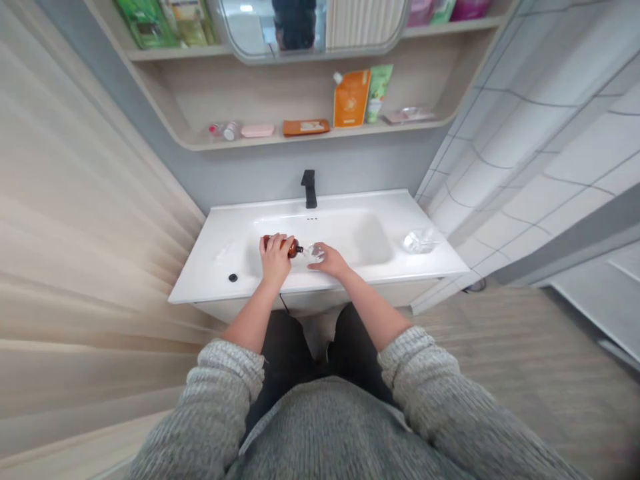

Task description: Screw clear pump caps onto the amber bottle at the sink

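Note:
My left hand (pixel 275 259) is wrapped round a brown bottle (pixel 293 249) with a black neck, tipped on its side over the sink (pixel 345 233). The bottle's mouth points right, towards a small clear cup (pixel 315 253). My right hand (pixel 330 261) grips that cup, tilted, close to the bottle's mouth. Whether liquid passes between them is too small to tell. A black cap (pixel 233 278) lies on the white counter left of the sink, near my left forearm.
A black faucet (pixel 310 189) rises behind the basin. Crumpled clear plastic (pixel 420 241) lies on the counter's right side. Above, a shelf (pixel 320 139) bears an orange pouch (pixel 351 99), a green tube (pixel 379 93) and several small items. A curtain (pixel 90 220) hangs at left.

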`<state>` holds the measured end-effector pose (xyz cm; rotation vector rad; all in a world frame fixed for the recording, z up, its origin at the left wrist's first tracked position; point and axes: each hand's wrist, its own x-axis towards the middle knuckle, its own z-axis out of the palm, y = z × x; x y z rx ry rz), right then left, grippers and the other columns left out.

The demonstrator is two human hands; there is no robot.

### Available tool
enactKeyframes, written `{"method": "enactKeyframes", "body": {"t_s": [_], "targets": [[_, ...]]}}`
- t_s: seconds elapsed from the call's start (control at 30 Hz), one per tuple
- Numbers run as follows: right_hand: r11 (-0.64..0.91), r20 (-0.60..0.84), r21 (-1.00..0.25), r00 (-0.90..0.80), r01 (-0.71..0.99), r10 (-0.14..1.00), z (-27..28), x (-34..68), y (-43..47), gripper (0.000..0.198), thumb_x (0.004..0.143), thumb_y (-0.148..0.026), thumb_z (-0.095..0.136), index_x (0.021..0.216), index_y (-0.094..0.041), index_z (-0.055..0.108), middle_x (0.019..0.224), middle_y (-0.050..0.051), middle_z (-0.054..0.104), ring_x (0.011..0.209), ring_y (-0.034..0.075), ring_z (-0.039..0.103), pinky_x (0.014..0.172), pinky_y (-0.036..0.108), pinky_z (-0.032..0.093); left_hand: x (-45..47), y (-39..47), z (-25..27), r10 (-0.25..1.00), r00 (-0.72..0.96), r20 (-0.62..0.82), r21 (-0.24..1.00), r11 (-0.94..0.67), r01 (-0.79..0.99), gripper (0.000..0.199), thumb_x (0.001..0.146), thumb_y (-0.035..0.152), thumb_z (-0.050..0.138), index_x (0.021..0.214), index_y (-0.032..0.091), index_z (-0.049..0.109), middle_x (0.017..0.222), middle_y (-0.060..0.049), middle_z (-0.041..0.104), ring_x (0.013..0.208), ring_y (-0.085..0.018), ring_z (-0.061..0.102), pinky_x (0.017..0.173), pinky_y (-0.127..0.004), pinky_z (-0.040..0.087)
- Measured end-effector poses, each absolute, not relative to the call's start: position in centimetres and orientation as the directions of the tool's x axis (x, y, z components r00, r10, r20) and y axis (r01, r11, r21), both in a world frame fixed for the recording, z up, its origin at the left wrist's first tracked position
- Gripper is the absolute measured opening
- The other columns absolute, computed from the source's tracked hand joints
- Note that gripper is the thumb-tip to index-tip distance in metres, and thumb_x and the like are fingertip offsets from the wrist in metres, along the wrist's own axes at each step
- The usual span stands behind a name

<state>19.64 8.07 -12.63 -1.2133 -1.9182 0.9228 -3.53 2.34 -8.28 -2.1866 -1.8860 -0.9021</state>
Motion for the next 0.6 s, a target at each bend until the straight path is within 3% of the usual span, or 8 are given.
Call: {"method": "enactKeyframes", "body": {"t_s": [0.23, 0.47, 0.6], "targets": [[0.323, 0.178, -0.832, -0.334, 0.451, 0.926, -12.45, 19.65, 8.01, 0.073, 0.066, -0.035, 0.105, 0.13, -0.029, 0.072, 0.111, 0.002, 0.081, 0.098, 0.025, 0.078, 0.1, 0.043, 0.063, -3.45, 2.37, -8.3, 0.856, 0.05, 0.514, 0.261, -0.211, 0.942, 0.064, 0.097, 0.01, 0.056, 0.154, 0.034, 0.071, 0.158, -0.012, 0.07, 0.161, -0.037, 0.052, 0.143, -0.068, 0.014], [0.31, 0.169, -0.839, -0.329, 0.446, 0.929, -12.4, 19.64, 7.93, 0.072, 0.067, -0.033, 0.105, 0.131, -0.028, 0.072, 0.111, 0.002, 0.081, 0.097, 0.025, 0.079, 0.099, 0.042, 0.064, -3.48, 2.34, -8.3, 0.861, 0.055, 0.506, 0.312, -0.242, 0.919, 0.064, 0.095, 0.009, 0.057, 0.153, 0.032, 0.071, 0.16, -0.014, 0.068, 0.165, -0.038, 0.048, 0.144, -0.069, 0.01], [0.304, 0.163, -0.842, -0.327, 0.445, 0.931, -12.44, 19.66, 7.97, 0.072, 0.067, -0.033, 0.105, 0.13, -0.028, 0.072, 0.111, 0.002, 0.082, 0.099, 0.026, 0.079, 0.1, 0.043, 0.064, -3.5, 2.34, -8.42, 0.853, 0.066, 0.517, 0.261, -0.23, 0.937, 0.061, 0.099, 0.011, 0.054, 0.154, 0.032, 0.071, 0.16, -0.014, 0.068, 0.164, -0.037, 0.049, 0.144, -0.067, 0.01]]}}
